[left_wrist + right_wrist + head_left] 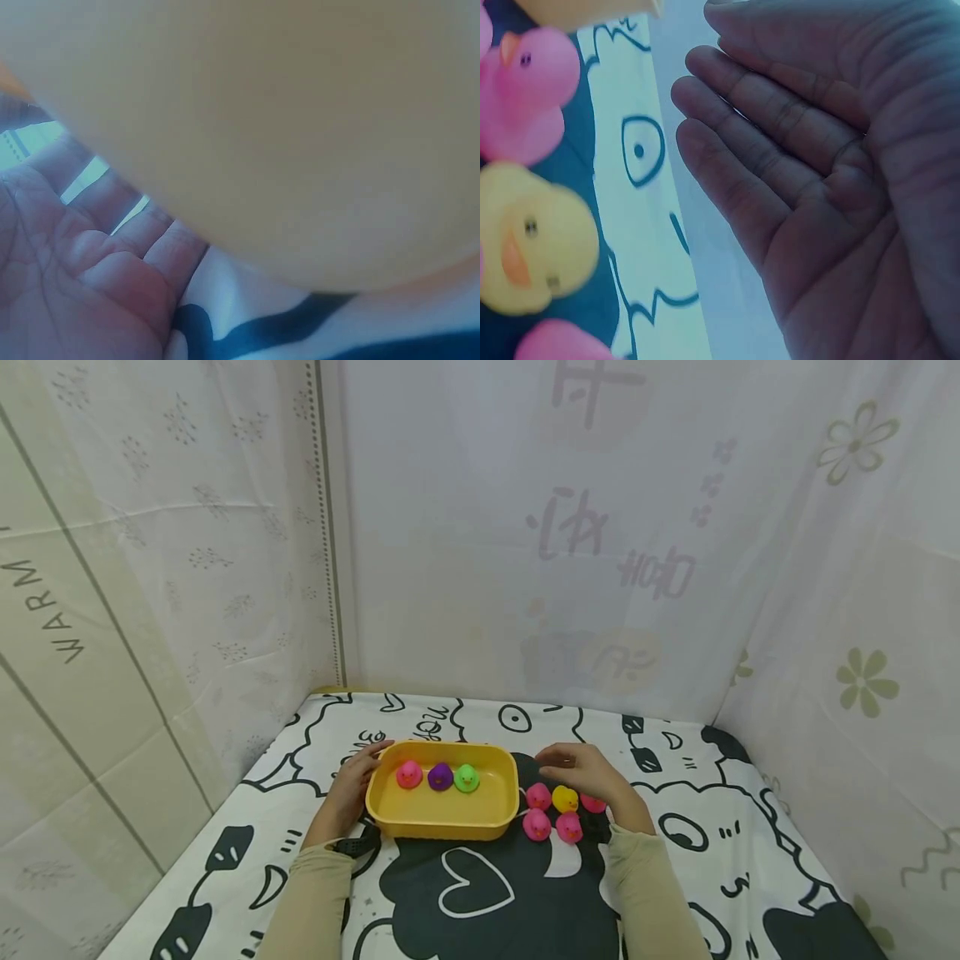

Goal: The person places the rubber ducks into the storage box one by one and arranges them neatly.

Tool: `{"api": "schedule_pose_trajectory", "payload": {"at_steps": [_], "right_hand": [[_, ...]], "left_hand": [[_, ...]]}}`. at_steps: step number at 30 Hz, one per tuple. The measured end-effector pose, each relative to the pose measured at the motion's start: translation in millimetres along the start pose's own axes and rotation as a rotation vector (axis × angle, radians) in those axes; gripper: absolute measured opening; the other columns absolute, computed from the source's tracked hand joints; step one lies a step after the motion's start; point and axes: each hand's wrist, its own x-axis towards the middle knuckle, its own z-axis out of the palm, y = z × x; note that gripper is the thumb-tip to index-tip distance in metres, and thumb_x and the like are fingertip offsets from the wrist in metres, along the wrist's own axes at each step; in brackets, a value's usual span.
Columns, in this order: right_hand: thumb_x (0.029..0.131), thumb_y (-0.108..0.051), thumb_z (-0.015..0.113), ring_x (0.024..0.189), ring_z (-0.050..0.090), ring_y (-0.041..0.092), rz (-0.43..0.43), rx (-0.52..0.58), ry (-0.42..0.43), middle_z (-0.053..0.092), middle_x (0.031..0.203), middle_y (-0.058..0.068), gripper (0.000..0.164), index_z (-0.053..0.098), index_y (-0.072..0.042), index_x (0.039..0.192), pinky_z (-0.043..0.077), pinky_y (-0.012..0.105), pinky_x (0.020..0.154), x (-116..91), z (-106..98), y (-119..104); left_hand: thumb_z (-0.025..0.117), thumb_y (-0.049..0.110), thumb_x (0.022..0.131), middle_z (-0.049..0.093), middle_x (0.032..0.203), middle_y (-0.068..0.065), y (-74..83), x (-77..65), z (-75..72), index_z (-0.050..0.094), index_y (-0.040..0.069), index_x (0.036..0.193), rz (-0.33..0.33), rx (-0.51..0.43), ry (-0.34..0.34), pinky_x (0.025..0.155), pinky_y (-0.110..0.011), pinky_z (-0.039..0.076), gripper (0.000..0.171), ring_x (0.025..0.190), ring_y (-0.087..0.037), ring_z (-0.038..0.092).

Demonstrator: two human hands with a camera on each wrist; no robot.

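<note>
A yellow rectangular tray [450, 814] stands on the patterned cloth. In it, a pink rubber duck [408, 774], a purple one [440, 777] and a green one [467, 778] sit in a row. My left hand [351, 789] lies along the tray's left side, fingers extended by the wall and fingertips at the far left corner. To the tray's right, my right hand [588, 770] hovers with loosely bent fingers and nothing in its palm. Below it are a yellow duck [565, 798] and several pink ducks, one of them [593, 804] partly hidden by the wrist.
A black-and-white printed cloth [480, 881] covers the table. Pale fabric curtains [465, 543] hang behind the table and on both sides. The duck group lies close to the tray's right wall, and a dark band [356, 845] circles my left wrist.
</note>
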Motion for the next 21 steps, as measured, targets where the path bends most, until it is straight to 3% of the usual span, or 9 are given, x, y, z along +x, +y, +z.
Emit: {"api": "schedule_pose_trajectory", "payload": {"at_steps": [10,17,21], "right_hand": [[0.093,-0.034,0.072,0.118,0.063,0.032,0.06,0.018,0.103,0.07,0.121,0.004,0.036,0.07,-0.018,0.124,0.053,0.051,0.096,-16.6,-25.4,31.3],[0.091,-0.039,0.073,0.116,0.063,0.029,0.228,0.037,0.124,0.07,0.122,0.003,0.036,0.071,-0.02,0.122,0.052,0.051,0.094,-31.8,-40.1,58.1],[0.091,-0.04,0.072,0.111,0.063,0.027,0.277,0.063,0.107,0.071,0.119,0.005,0.037,0.073,-0.017,0.119,0.052,0.05,0.092,-42.1,-43.5,76.6]], "left_hand": [[0.038,0.02,0.102,0.042,0.154,-0.009,2.8,2.1,-2.5,0.044,0.017,0.152,0.004,0.006,-0.003,0.104,-0.032,0.047,0.05,0.133,-0.029,0.046],[0.037,0.018,0.103,0.042,0.153,-0.011,2.9,2.3,-2.3,0.042,0.015,0.152,0.012,-0.023,-0.025,0.103,-0.029,0.047,0.05,0.131,-0.027,0.049],[0.038,0.02,0.103,0.041,0.154,-0.011,0.6,1.5,-1.6,0.042,0.015,0.153,0.002,-0.017,-0.02,0.103,-0.029,0.047,0.05,0.132,-0.027,0.048]]}}
